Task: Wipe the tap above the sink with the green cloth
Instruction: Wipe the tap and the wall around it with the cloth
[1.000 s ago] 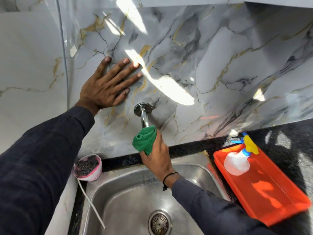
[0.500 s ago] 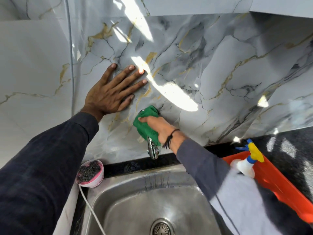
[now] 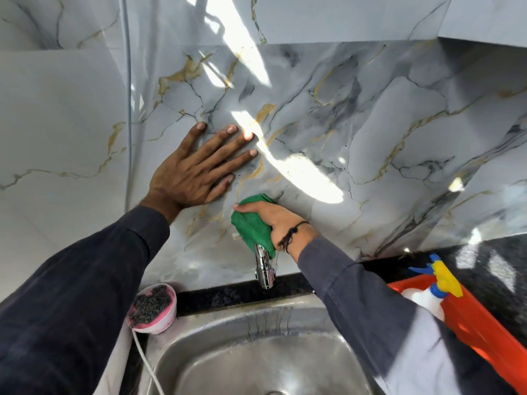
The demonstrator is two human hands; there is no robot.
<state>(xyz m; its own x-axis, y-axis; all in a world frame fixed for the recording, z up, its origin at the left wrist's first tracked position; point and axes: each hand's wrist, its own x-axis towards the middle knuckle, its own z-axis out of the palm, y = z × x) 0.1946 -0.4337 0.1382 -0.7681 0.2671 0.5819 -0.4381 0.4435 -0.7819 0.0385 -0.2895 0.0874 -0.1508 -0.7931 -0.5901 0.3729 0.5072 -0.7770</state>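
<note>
A chrome tap sticks out of the marble wall above the steel sink. My right hand grips the green cloth and presses it around the tap's upper part near the wall, so only the spout end shows below the cloth. My left hand lies flat on the wall with fingers spread, up and to the left of the tap, holding nothing.
A pink tub with dark scrub material stands at the sink's left corner, and a white cord runs down beside it. To the right, an orange tray on the black counter holds a white spray bottle with a blue-yellow trigger.
My right hand carried the cloth from the tap's spout end up to its base at the wall. The left hand stayed flat on the wall.
</note>
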